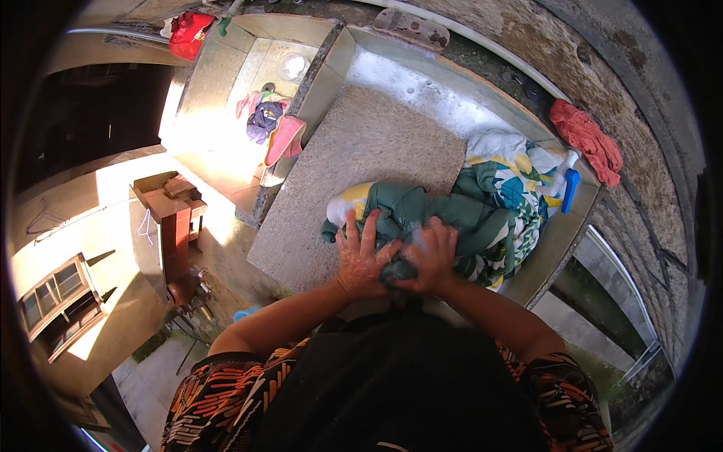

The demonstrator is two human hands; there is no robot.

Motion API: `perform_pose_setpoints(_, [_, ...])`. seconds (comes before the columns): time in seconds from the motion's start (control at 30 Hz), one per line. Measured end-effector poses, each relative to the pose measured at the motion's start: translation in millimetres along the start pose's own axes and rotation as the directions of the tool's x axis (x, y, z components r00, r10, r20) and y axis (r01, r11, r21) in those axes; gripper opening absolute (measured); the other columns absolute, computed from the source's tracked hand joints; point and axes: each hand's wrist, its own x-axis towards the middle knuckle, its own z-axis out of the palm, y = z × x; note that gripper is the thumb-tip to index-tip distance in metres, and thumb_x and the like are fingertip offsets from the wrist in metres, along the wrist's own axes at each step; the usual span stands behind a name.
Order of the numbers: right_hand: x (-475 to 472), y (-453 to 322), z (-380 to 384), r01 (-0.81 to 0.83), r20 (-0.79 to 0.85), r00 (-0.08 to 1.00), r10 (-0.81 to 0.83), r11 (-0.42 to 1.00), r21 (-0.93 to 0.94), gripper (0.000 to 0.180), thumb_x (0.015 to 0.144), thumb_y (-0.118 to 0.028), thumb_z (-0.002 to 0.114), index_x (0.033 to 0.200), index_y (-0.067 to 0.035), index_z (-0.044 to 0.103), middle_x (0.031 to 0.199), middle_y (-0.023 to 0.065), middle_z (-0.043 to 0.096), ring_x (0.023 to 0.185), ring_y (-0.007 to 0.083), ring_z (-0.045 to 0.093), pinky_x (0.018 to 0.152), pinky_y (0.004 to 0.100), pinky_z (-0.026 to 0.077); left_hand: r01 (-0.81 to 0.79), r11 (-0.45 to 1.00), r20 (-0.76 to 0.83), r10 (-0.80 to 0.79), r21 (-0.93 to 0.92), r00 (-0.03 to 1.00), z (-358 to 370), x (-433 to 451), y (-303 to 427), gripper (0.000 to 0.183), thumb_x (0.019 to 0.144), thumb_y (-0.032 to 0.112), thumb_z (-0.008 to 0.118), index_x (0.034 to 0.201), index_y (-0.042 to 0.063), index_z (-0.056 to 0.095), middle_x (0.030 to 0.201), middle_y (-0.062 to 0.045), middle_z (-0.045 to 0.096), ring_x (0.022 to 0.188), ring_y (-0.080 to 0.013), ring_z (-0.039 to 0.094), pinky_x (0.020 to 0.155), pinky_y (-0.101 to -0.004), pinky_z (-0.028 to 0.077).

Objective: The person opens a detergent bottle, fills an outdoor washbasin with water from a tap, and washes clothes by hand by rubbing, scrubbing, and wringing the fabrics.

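Note:
A wet cloth bundle [480, 209], green with white, yellow and leaf-patterned parts, lies across a rough stone washboard slab [390, 135] and hangs over its right side into the basin. My left hand [364, 260] presses on the green part with its fingers spread. Close beside it, my right hand [434, 254] rests on the same fabric, slightly blurred, with a little foam around the fingers. Whether the right fingers grip the fabric cannot be made out. Both palms are hidden.
Foamy water [418, 85] fills the basin behind the slab. A plastic bottle with a blue part [570, 189] and a red cloth [587, 141] sit at the right rim. Small clothes [265, 121] lie in the left basin; a red bag [189, 37] is beyond it.

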Motion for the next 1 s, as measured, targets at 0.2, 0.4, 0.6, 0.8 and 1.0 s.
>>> perform_pose_setpoints(0.2, [53.5,43.7,3.9,-0.019,0.13,0.991,0.011,0.998,0.055,0.054,0.074,-0.067,0.065,0.095,-0.017,0.067,0.098,0.0123,0.054,0.1,0.0334,0.054,0.082,0.0492,0.036,0.005,1.0,0.03,-0.005,-0.016,1.0,16.3,50.1,-34.4,0.083,0.052,0.061,0.079,0.123,0.022,0.06,0.142,-0.029,0.036,0.126,-0.0595,0.034,0.084,-0.069,0.035])
perform_pose_setpoints(0.4, [116.8,120.3,38.1,-0.329,0.113,0.94,0.321,0.942,0.06,0.048,0.086,-0.06,0.059,0.095,-0.014,0.066,0.085,0.0129,0.062,0.082,0.0353,0.063,0.072,0.0461,0.045,0.102,0.994,0.077,-0.099,-0.033,0.992,18.6,160.1,-64.2,0.085,0.049,0.061,0.08,0.115,0.01,0.063,0.128,-0.025,0.051,0.112,-0.0422,0.051,0.081,-0.0516,0.045])
perform_pose_setpoints(0.6, [164.6,187.4,53.6,-0.544,-0.184,0.835,0.518,0.827,-0.141,0.051,0.09,-0.058,0.055,0.102,-0.009,0.063,0.098,0.0142,0.062,0.091,0.0346,0.06,0.082,0.0463,0.04,0.44,0.895,0.396,-0.378,-0.074,0.837,18.4,250.8,-67.6,0.086,0.056,0.067,0.076,0.113,0.004,0.062,0.117,-0.024,0.061,0.106,-0.0414,0.06,0.086,-0.0477,0.05])
perform_pose_setpoints(0.8, [68.5,110.3,-52.0,-0.411,-0.325,0.887,0.329,0.882,-0.23,0.06,0.076,-0.057,0.071,0.112,-0.009,0.067,0.108,0.0103,0.062,0.104,0.0285,0.058,0.087,0.0418,0.036,0.247,0.962,0.247,-0.268,0.115,0.931,-10.7,175.8,-57.3,0.1,0.051,0.064,0.083,0.126,0.006,0.053,0.125,-0.022,0.05,0.118,-0.0457,0.046,0.094,-0.0468,0.048])
perform_pose_setpoints(1.0, [-51.1,5.3,-61.3,-0.456,0.126,0.859,0.497,0.853,-0.255,0.116,0.058,-0.067,0.078,0.15,-0.011,0.036,0.143,0.0262,0.04,0.132,0.045,0.036,0.104,0.0547,0.03,0.439,0.767,0.075,-0.461,-0.467,0.884,2.9,146.2,-56.1,0.065,0.054,0.022,0.084,0.11,0.001,0.059,0.108,-0.016,0.063,0.095,-0.0309,0.062,0.077,-0.042,0.052])
